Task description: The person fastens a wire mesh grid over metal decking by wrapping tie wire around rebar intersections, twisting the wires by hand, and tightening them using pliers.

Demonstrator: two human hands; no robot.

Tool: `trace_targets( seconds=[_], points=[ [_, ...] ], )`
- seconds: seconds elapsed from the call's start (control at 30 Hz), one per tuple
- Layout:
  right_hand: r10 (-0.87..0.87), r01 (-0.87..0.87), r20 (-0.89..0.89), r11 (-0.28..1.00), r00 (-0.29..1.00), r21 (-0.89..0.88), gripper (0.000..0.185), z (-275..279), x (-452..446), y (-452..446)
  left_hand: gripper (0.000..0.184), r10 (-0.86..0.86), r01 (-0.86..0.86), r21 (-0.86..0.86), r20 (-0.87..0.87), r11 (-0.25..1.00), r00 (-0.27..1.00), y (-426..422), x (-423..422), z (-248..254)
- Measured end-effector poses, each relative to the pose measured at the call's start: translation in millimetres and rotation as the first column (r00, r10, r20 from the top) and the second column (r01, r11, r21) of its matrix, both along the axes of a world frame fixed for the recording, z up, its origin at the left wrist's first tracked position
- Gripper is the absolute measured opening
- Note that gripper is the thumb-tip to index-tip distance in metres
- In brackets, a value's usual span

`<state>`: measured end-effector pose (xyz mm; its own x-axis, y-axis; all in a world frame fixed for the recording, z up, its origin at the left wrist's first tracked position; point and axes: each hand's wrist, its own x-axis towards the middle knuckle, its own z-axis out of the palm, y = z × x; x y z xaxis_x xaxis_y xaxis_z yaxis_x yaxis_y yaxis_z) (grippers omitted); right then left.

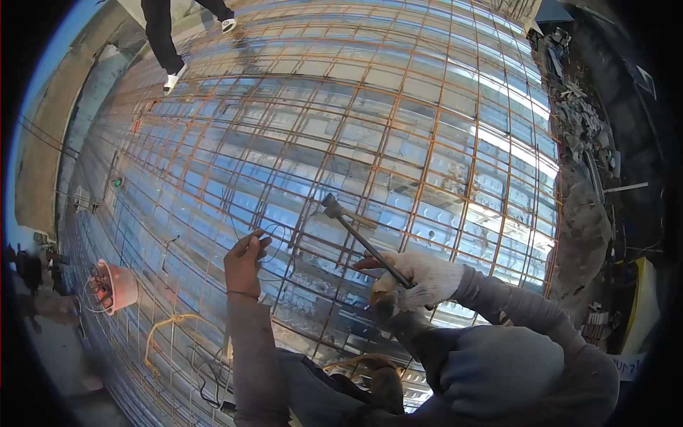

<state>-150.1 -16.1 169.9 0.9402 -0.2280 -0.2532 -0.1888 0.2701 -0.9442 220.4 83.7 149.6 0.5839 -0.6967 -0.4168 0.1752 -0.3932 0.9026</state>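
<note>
My left hand [245, 265] is bare and closed, its fingers pinching a thin wire [287, 240] that curls in a loose loop to the right of the fingertips. In a white knit glove with bare fingers showing, my right hand [425, 279] is wrapped round the handle of a hammer [364, 243]. The hammer's dark head points up and to the left, above the rebar grid [425, 165]. I cannot tell whether the head touches the bars. Rusty bars cross under both hands, over shiny ribbed metal decking [388, 217].
A pink bucket [122, 286] with reddish-brown contents stands at left, near a yellow cord [171, 320]. Another person's legs [162, 39] in dark trousers stand on the grid at top left. Rubble [583, 121] lies along the right edge, beyond the decking.
</note>
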Motion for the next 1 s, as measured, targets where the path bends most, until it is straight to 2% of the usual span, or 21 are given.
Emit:
trace_targets(
  seconds=[0.03, 0.07, 0.1, 0.13, 0.23, 0.27, 0.33, 0.37, 0.4, 0.47, 0.53, 0.57, 0.6, 0.63, 0.67, 0.7, 0.73, 0.8, 0.83, 0.9, 1.0],
  points=[
    [-0.017, 0.013, -0.013, 0.965, 1.0, -0.262, 0.04, 19, 8, -2, 0.025, 0.049, -0.049, -0.03, -0.008, 0.998, 0.999, -2, 1, 1],
    [0.039, 0.017, 0.102, 0.866, 0.994, -0.5, 0.03, 0, 11, -5, 0.023, 0.088, -0.092, -0.083, -0.045, 0.992, 0.995, -2, 6, -6],
    [0.033, -0.026, 0.002, 0.83, 0.999, -0.557, 0.024, -5, 11, -1, 0.021, 0.142, -0.153, -0.126, -0.091, 0.98, 0.986, -3, 9, -6],
    [0.098, -0.203, -0.211, 0.801, 0.973, -0.563, 0.024, -2, 12, 1, 0.019, 0.185, -0.198, -0.137, -0.102, 0.971, 0.977, -2, 14, -8],
    [0.19, -0.426, -0.382, 0.476, 0.904, -0.77, 0.029, -22, 24, 27, 0.024, 0.293, -0.33, -0.149, -0.225, 0.932, 0.929, -2, 16, 5],
    [0.184, -0.425, -0.384, 0.463, 0.905, -0.778, 0.029, -27, 28, 36, 0.024, 0.312, -0.36, -0.175, -0.252, 0.916, 0.916, -4, 18, 5],
    [0.216, -0.613, -0.58, 0.147, 0.786, -0.776, 0.029, -29, 50, 61, 0.025, 0.298, -0.351, -0.176, -0.268, 0.92, 0.916, -6, 15, 8],
    [0.214, -0.608, -0.576, 0.137, 0.789, -0.782, 0.029, -41, 52, 73, 0.025, 0.29, -0.343, -0.161, -0.284, 0.925, 0.914, -6, 13, 9],
    [0.199, -0.555, -0.526, 0.139, 0.827, -0.82, 0.031, -55, 54, 85, 0.025, 0.295, -0.349, -0.169, -0.279, 0.922, 0.914, -6, 12, 8],
    [0.191, -0.496, -0.468, 0.143, 0.863, -0.856, 0.034, -67, 65, 83, 0.026, 0.237, -0.348, -0.177, -0.457, 0.921, 0.858, -7, 7, 3],
    [0.33, -0.438, -0.289, 0.636, 0.899, -0.635, 0.041, -67, 78, 62, 0.026, 0.222, -0.352, -0.176, -0.506, 0.919, 0.834, -5, 8, -1],
    [0.186, -0.266, -0.19, 0.71, 0.964, -0.652, 0.046, -63, 82, 47, 0.026, 0.231, -0.384, -0.162, -0.57, 0.909, 0.788, -8, 6, -1],
    [0.067, -0.196, -0.246, 0.813, 0.967, -0.548, 0.04, -29, 92, 27, 0.025, 0.24, -0.409, -0.124, -0.644, 0.904, 0.726, -12, -3, -7],
    [-0.145, 0.067, -0.183, 0.925, 0.972, -0.374, 0.036, -47, 92, 16, 0.026, 0.2, -0.357, -0.146, -0.61, 0.923, 0.767, -14, -12, -7],
    [-0.286, 0.191, -0.188, 0.894, 0.94, -0.406, 0.038, -35, 96, -2, 0.026, 0.159, -0.304, -0.153, -0.592, 0.94, 0.79, -14, -22, -6],
    [-0.425, 0.399, -0.105, 0.894, 0.899, -0.201, 0.045, -38, 96, -15, 0.026, 0.114, -0.23, -0.145, -0.554, 0.962, 0.824, -17, -37, -6],
    [-0.496, 0.495, -0.016, 0.867, 0.868, -0.054, 0.055, -23, 95, -24, 0.027, 0.049, -0.144, -0.149, -0.51, 0.978, 0.859, -20, -50, -5],
    [-0.575, 0.578, 0.126, 0.816, 0.808, 0.014, 0.046, -27, 95, -26, 0.027, -0.234, 0.193, -0.135, -0.452, 0.972, 0.861, -23, -77, -8],
    [-0.602, 0.603, 0.083, 0.797, 0.795, 0.004, 0.046, -31, 85, -20, 0.028, -0.318, 0.298, -0.118, -0.456, 0.947, 0.831, -24, -93, -4],
    [-0.391, 0.389, -0.014, 0.917, 0.92, -0.092, 0.033, -40, 71, -15, 0.026, -0.355, 0.343, -0.112, -0.458, 0.933, 0.815, -24, -116, -22],
    [-0.529, 0.497, -0.204, 0.847, 0.824, -0.192, 0.025, -65, 52, 16, 0.023, -0.372, 0.373, -0.068, -0.352, 0.925, 0.859, -18, -122, -62]
  ],
)
